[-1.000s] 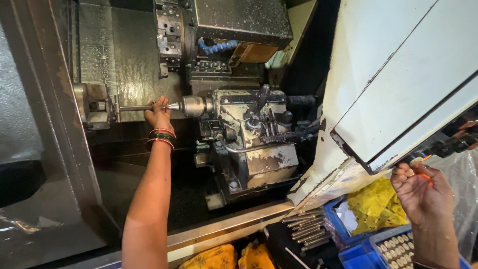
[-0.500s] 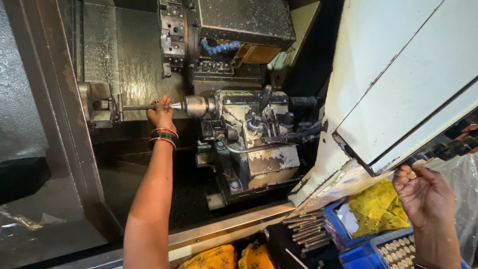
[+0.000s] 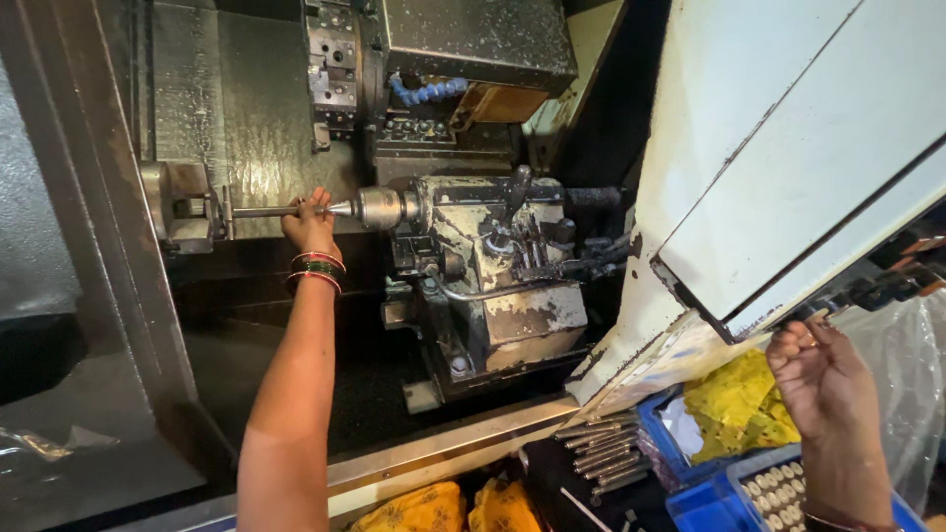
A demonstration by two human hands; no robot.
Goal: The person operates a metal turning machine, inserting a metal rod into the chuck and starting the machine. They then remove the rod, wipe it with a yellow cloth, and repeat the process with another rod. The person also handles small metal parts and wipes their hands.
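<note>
inside of a metal-turning machine, seen from above and in front. walls dark, oily, speckled with fine chips; back panel dull grey steel.

left hand reaching deep into the enclosure, fingers closed around a thin metal rod. rod lying level, one end in the chuck at left, other end meeting the pointed centre at right. red and green bangles on the wrist.

right of the centre: grimy tool block with clamps and hoses, blue segmented coolant hose above it.

right hand raised outside the enclosure, under the edge of the white sliding door, fingers curled at a dark handle there; cannot tell whether gripping it.

below the machine sill: bundle of finished steel rods, blue trays with round metal parts in rows, yellow cloth, more yellow cloth lower left, clear plastic sheet at far right.
</note>
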